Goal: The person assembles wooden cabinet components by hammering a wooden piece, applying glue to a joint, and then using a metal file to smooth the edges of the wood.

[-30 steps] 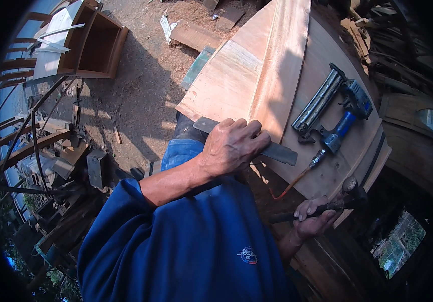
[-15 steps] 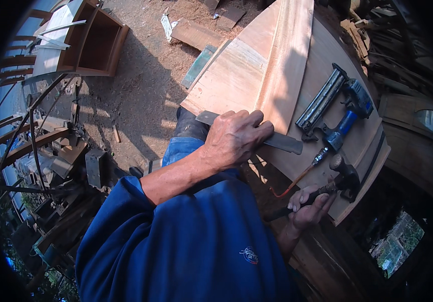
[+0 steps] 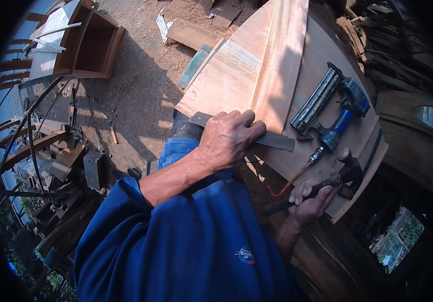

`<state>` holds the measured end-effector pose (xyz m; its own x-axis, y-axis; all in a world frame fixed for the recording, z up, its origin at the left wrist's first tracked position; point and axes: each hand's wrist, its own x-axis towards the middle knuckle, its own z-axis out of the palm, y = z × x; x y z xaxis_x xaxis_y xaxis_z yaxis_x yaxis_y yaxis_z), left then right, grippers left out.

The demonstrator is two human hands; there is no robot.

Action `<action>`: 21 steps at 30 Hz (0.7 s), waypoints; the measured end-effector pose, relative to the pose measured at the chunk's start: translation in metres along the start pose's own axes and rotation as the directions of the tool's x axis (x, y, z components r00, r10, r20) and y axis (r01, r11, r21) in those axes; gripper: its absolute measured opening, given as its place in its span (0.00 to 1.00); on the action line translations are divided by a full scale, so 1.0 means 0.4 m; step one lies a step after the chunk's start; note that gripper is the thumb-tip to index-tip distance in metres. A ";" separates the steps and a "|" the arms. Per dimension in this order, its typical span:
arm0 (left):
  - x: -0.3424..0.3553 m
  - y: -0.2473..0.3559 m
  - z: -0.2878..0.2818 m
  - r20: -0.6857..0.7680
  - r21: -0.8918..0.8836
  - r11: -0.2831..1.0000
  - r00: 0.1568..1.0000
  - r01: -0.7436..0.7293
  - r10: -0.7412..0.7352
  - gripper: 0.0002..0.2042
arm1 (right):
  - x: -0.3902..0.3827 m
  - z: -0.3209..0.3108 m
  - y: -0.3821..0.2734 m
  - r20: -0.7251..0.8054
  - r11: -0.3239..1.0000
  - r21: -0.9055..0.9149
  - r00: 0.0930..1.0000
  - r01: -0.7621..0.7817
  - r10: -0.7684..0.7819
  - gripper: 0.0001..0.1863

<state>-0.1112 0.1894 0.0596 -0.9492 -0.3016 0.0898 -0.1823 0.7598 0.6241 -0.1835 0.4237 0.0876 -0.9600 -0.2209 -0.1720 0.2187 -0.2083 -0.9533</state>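
Observation:
My left hand (image 3: 231, 138) is closed over a flat grey strip (image 3: 276, 141), whose two ends stick out on either side of my fist. It lies across the near edge of a large pale wooden panel (image 3: 226, 75). Whether the strip is wood or metal I cannot tell. At the lower right my right hand (image 3: 313, 201) grips a hammer (image 3: 350, 173) by its dark handle, close to the head. The hammer head is over the panel's right corner. A blue and black nail gun (image 3: 341, 123) lies on the panel between the two hands, with a reddish hose (image 3: 294, 180) attached.
An open wooden cabinet frame (image 3: 96, 45) stands at the far left. Wood offcuts (image 3: 191, 34) and sawdust lie on the ground (image 3: 136, 75). Scrap timber is piled at the upper right (image 3: 352, 38). Metal bars and a dark block (image 3: 95, 168) are at the left.
The view has shifted a little, moving most things slightly left in the picture. The hammer and my right hand have moved slightly rightward over the panel. My left hand keeps its hold.

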 end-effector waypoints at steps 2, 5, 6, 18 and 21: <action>0.001 -0.002 0.003 -0.017 -0.021 0.999 0.999 -0.043 0.042 0.05 | -0.023 -0.013 0.033 0.133 0.975 -0.215 0.988 -0.049 0.079 0.24; -0.001 -0.005 -0.002 0.030 0.010 0.999 0.999 -0.033 0.032 0.06 | -0.022 -0.012 0.042 0.256 0.928 -0.368 0.953 -0.062 0.165 0.24; -0.001 -0.006 -0.001 0.028 0.011 1.000 0.999 -0.029 0.029 0.06 | -0.012 -0.014 0.028 0.178 0.963 -0.257 0.976 -0.080 0.128 0.25; 0.008 -0.009 0.000 -0.030 -0.013 0.999 0.998 -0.051 0.050 0.08 | -0.007 -0.025 0.034 0.212 0.982 -0.168 0.970 -0.083 0.118 0.24; 0.004 -0.013 -0.003 0.009 0.028 0.999 1.000 -0.019 0.018 0.08 | -0.005 -0.023 0.052 0.292 0.905 -0.421 0.935 -0.061 0.199 0.24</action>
<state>-0.1113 0.1845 0.0574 -0.9546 -0.2826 0.0947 -0.1717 0.7813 0.6001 -0.1787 0.4287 0.0657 -0.8034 -0.5263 -0.2783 0.1833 0.2260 -0.9567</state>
